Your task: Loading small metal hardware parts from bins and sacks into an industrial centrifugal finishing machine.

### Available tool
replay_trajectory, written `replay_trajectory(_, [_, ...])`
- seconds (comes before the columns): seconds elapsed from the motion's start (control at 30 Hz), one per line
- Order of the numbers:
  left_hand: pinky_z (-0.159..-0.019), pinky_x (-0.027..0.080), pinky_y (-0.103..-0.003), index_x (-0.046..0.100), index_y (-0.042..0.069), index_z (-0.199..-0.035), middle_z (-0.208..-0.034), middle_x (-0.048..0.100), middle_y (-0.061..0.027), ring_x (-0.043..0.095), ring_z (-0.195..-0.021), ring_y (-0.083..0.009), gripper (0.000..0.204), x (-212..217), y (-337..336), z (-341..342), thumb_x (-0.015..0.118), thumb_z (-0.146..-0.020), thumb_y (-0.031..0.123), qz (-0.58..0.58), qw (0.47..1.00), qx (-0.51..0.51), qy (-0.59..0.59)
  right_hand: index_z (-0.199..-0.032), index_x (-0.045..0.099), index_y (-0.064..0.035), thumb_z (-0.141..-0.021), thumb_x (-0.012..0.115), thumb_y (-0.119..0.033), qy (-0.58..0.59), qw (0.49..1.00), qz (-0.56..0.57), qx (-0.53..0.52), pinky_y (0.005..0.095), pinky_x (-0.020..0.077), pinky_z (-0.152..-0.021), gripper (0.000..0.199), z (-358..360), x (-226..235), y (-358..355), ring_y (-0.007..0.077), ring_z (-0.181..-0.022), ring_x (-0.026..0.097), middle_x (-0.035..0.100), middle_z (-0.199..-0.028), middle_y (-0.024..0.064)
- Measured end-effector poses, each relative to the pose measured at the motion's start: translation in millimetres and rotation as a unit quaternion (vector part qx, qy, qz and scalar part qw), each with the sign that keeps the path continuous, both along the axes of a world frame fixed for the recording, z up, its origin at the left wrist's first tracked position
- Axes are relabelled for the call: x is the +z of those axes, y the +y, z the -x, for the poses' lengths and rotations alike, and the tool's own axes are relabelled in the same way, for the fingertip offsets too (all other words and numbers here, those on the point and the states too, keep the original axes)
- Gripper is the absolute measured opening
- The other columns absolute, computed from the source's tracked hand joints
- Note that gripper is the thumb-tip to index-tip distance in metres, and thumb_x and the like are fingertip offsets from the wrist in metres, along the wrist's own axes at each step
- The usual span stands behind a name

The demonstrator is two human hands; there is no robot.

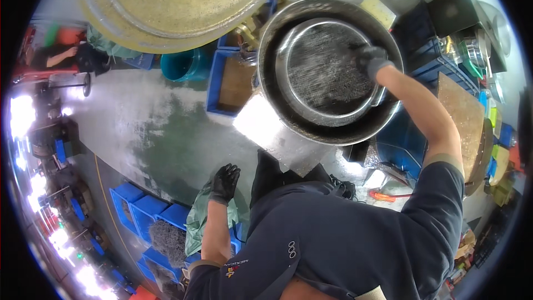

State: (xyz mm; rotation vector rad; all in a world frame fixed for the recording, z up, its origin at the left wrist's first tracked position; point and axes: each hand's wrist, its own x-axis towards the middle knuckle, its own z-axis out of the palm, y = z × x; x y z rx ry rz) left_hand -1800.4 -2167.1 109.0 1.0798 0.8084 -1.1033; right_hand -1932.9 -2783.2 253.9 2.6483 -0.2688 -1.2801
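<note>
My right hand (375,61), in a dark glove, reaches over the right side of a round metal pan (284,61). Motion smears its fingers, and I cannot make out whether they grip anything. Dark, grainy-looking material (327,69) covers the pan's inside, streaked by blur. The pan sits within a larger round metal drum (266,33). My left hand (225,183), in a black glove, hangs low on the left with its fingers extended and nothing in them. Close by it is a green plastic bag (197,216).
Blue crates (147,211) stand at lower left, one holding grey shaggy material (168,243). A large yellowish round bowl (189,5) fills the upper left. Below it are a teal bucket (182,65) and a blue bin (210,91). An orange-handled tool (382,196) lies at my right.
</note>
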Motion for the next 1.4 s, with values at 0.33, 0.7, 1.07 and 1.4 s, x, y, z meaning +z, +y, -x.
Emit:
replay_trajectory(0.33, [-0.1,0.045,-0.041,0.054,0.003,-0.117,-0.116,0.06,-0.0165,0.057,-0.109,-0.0324,0.031,-12.8,-10.6,-10.1,0.053,-0.094,0.024,-0.02,0.999,-0.041,0.009,-0.129,0.057,-0.0133,-0.093,0.051,-0.024,-0.129,0.946,-0.271,-0.118,0.0389,0.0477,-0.093,0.038,50.7,-31.5,82.1,0.0285,-0.112,0.061,0.063,-0.121,0.0129])
replay_trajectory(0.7, [-0.105,0.042,-0.039,0.053,0.0,-0.122,-0.124,0.057,-0.017,0.051,-0.12,-0.0311,0.032,-26.9,5.2,0.8,0.05,-0.094,0.018,0.008,0.999,-0.013,0.045,-0.108,0.07,-0.0142,-0.09,0.053,-0.027,-0.238,0.938,0.05,-0.246,0.0427,0.0532,-0.079,0.028,32.8,-32.3,-2.9,0.0287,-0.097,0.067,0.07,-0.106,0.0123])
replay_trajectory(1.07, [-0.102,0.046,-0.042,0.053,-0.002,-0.118,-0.122,0.058,-0.0183,0.056,-0.112,-0.0345,0.034,-22.8,21.0,10.1,0.054,-0.092,0.021,-0.002,0.999,-0.041,0.01,-0.103,0.071,-0.0086,-0.088,0.05,-0.019,-0.294,0.914,-0.018,-0.28,0.0454,0.0504,-0.085,0.028,-18.0,-26.9,3.3,0.0346,-0.102,0.065,0.069,-0.108,0.0139])
replay_trajectory(1.4, [-0.106,0.042,-0.041,0.049,-0.002,-0.127,-0.13,0.053,-0.0196,0.053,-0.119,-0.0348,0.042,-13.3,21.3,-4.1,0.047,-0.095,0.025,0.038,0.998,-0.044,-0.027,-0.126,0.058,-0.0089,-0.095,0.041,-0.022,-0.259,0.918,-0.086,-0.287,0.0419,0.0453,-0.097,0.038,16.4,-80.0,33.0,0.0314,-0.11,0.061,0.062,-0.12,0.0167])
